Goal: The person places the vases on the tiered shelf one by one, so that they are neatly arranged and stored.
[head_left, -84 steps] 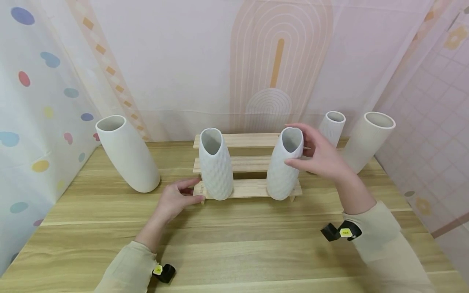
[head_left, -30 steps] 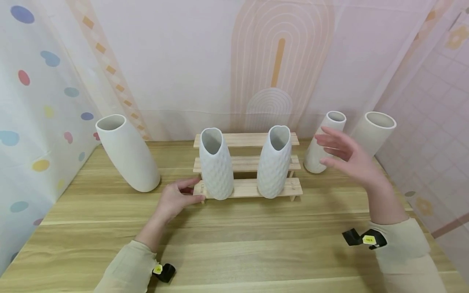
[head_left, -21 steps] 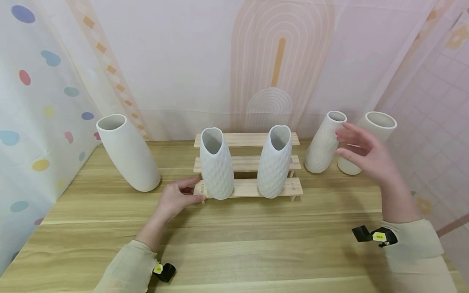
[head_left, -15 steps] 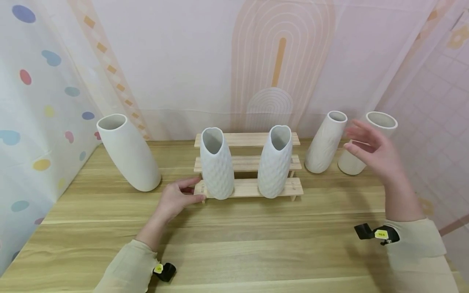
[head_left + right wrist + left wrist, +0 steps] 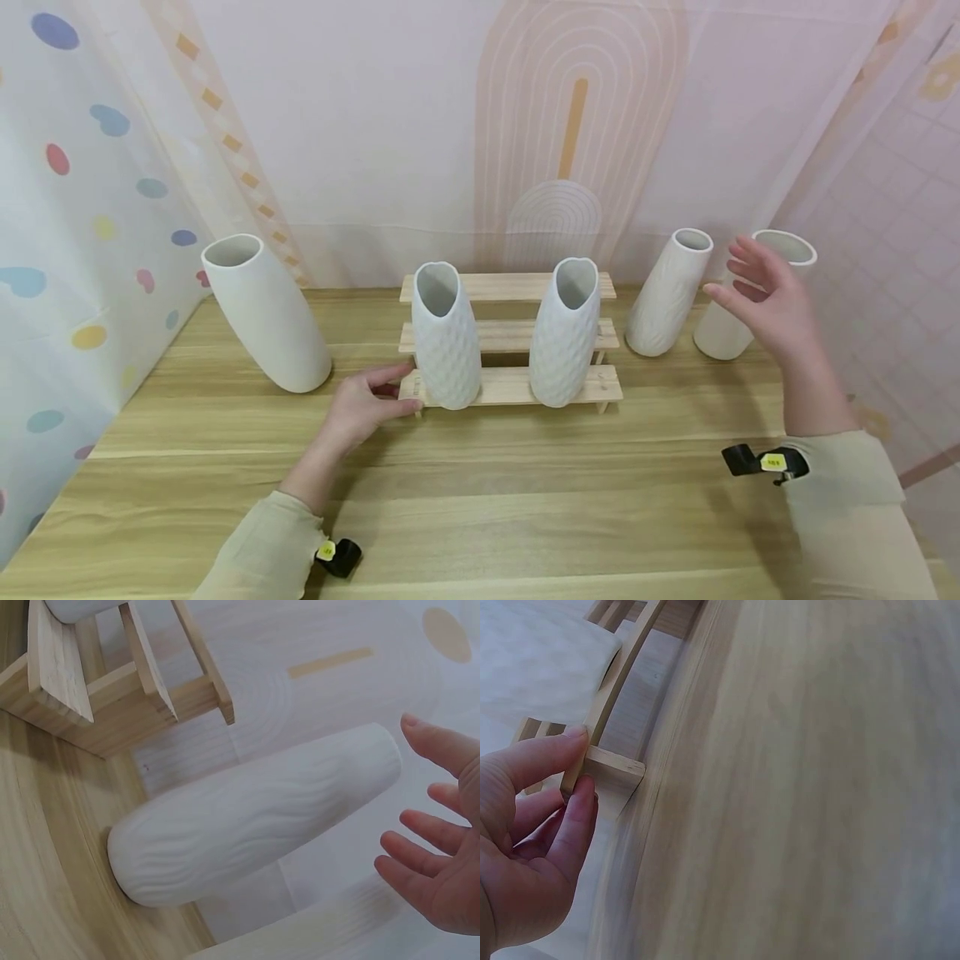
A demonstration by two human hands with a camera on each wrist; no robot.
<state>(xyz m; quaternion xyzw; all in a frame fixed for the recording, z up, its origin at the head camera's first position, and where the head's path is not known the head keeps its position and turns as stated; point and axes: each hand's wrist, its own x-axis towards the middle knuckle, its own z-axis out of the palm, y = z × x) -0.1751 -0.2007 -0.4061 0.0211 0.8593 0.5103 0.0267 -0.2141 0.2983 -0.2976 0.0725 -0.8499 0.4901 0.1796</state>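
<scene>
My left hand (image 5: 363,408) pinches the left end of the lowest step of a tiered wooden rack (image 5: 504,385), thumb on top and fingers below in the left wrist view. Two white dimpled vases with notched rims, a left one (image 5: 447,358) and a right one (image 5: 558,354), stand on that step. My right hand (image 5: 776,304) is raised with nothing in it, fingers spread and slightly bent. Beside it is a narrow white vase with wavy relief (image 5: 247,817). A wider ribbed vase (image 5: 723,333) stands behind the hand, which hides part of it.
A tall smooth white vase (image 5: 270,321) stands on the wooden table (image 5: 480,500) to the left. Patterned curtains (image 5: 360,125) close off the back and both sides.
My right hand held the right dimpled vase, which shifted slightly left on the step. It has let go and moved right, towards the ribbed vase. My left hand stays put.
</scene>
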